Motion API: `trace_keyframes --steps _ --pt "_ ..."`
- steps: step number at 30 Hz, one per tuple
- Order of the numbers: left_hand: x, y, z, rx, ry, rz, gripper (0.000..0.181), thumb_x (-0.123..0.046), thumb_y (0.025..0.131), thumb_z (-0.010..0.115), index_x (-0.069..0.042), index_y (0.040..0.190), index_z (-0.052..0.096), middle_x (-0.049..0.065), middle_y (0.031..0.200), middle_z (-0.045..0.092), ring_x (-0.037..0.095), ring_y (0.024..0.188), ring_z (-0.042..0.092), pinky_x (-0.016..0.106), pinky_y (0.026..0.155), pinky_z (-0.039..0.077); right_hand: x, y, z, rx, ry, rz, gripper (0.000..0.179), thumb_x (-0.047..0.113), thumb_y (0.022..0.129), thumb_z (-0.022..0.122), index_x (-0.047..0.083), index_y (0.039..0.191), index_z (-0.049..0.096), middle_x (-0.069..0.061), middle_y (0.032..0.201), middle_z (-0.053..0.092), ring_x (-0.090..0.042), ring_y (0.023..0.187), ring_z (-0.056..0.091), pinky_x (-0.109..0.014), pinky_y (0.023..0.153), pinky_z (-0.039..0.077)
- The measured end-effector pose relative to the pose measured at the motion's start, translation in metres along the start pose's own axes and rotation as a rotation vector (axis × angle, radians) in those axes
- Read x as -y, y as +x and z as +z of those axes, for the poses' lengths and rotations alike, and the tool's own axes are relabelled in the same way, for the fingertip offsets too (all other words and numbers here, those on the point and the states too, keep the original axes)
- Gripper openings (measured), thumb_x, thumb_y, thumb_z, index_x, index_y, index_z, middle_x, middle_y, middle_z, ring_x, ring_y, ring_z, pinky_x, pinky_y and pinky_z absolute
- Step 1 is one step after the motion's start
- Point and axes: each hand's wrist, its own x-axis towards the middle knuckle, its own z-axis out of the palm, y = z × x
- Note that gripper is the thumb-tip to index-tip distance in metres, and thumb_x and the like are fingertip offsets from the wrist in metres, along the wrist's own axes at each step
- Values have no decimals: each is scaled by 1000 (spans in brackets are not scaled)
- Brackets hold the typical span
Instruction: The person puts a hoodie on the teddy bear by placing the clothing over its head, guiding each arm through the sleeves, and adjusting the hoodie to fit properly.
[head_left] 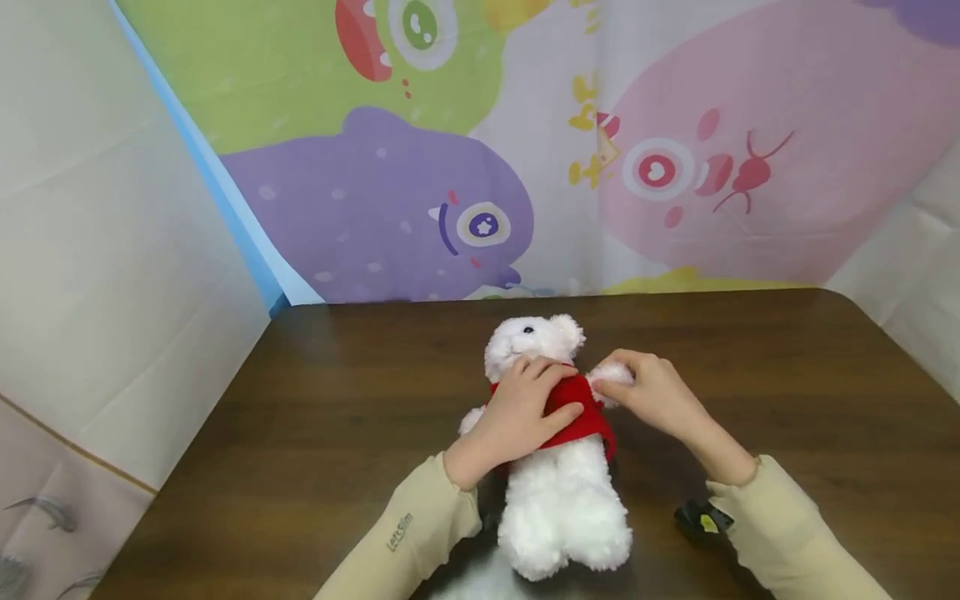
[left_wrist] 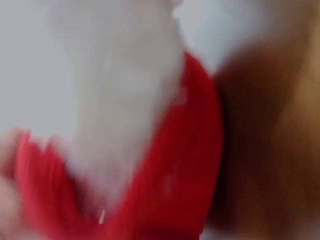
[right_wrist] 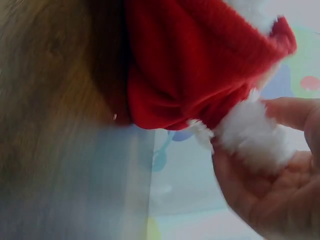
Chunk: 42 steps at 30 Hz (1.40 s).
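A white plush teddy bear (head_left: 564,508) in a red garment (head_left: 579,425) lies on the table, its head toward the far edge. Across the garment's chest rests my left hand (head_left: 521,412), fingers spread and thumb apart. The left wrist view is blurred, with the garment's red hem (left_wrist: 182,165) around white fur and a bit of finger (left_wrist: 7,190) at the edge. My right hand (head_left: 651,390) pinches the bear's fluffy arm (head_left: 613,382) between thumb and fingers. In the right wrist view, that white paw (right_wrist: 252,135) sticks out of the red sleeve.
The dark wooden table (head_left: 360,400) reaches back to a cloth backdrop (head_left: 360,208) with cartoon monsters. A pale cloth (head_left: 112,208) hangs at the left. By the right sleeve is a small black object (head_left: 702,518) with a yellow-green mark.
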Motion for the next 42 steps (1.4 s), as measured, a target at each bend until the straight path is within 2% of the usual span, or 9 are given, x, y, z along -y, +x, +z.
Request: trace_keyframes --steps 6,15,17,20,24,27,33,36,42 --pt "25 -22 -22 11 -228 -65 36 -30 83 63 -10 110 52 1 108 50 14 98 46 28 83 46 7 -1 5 -31 -110 -149 18 -1 74 61 12 86 64 -4 92 60 -17 74 54 -30 66 47" --pt "55 -37 -12 130 -496 -264 16 -19 92 51 -10 105 49 4 84 51 11 62 48 24 59 45 13 -6 2 -65 -384 -247 10 9 77 63 17 83 66 6 75 61 -15 72 50 -38 73 35" --pt "57 -37 -12 149 -509 -257 21 -18 92 52 -10 110 50 5 90 55 12 68 50 25 63 46 14 -9 3 -52 -399 -265 12 25 79 67 17 87 66 7 72 59 -13 72 49 -38 74 34" --pt "56 -37 -15 161 -499 -253 29 -17 90 53 -10 118 52 5 102 55 14 80 51 26 70 46 14 -14 3 -14 -389 -305 43 47 71 71 17 99 63 8 79 58 -11 77 49 -37 76 32" --pt "53 -36 -19 178 -491 -259 33 -16 92 50 -10 124 53 6 102 55 15 85 49 27 70 45 13 -19 5 69 -333 -395 66 49 62 77 21 117 55 2 115 54 -14 103 47 -40 85 35" --pt "54 -35 -21 205 -490 -267 35 -15 93 47 -10 127 52 5 97 54 15 79 49 26 65 45 12 -19 8 118 -278 -471 57 31 66 78 23 118 56 0 124 48 -17 111 44 -40 87 43" --pt "64 -37 -31 212 -581 -333 35 -13 94 44 -10 128 51 8 100 54 18 87 48 28 74 44 12 -17 7 73 -242 -522 28 -2 75 60 15 96 68 5 92 54 -6 75 49 -22 65 47" --pt "70 -39 -32 217 -614 -349 34 -15 95 43 -12 128 52 7 105 54 19 93 47 30 79 43 11 -17 6 96 -223 -509 28 -4 75 58 15 93 68 6 88 54 -4 69 47 -20 62 46" --pt "69 -38 -27 186 -582 -372 32 -17 92 50 -14 123 53 6 98 51 17 80 49 29 66 48 14 -23 16 164 -217 -520 25 13 78 69 21 101 65 6 99 54 -8 90 51 -28 75 50"
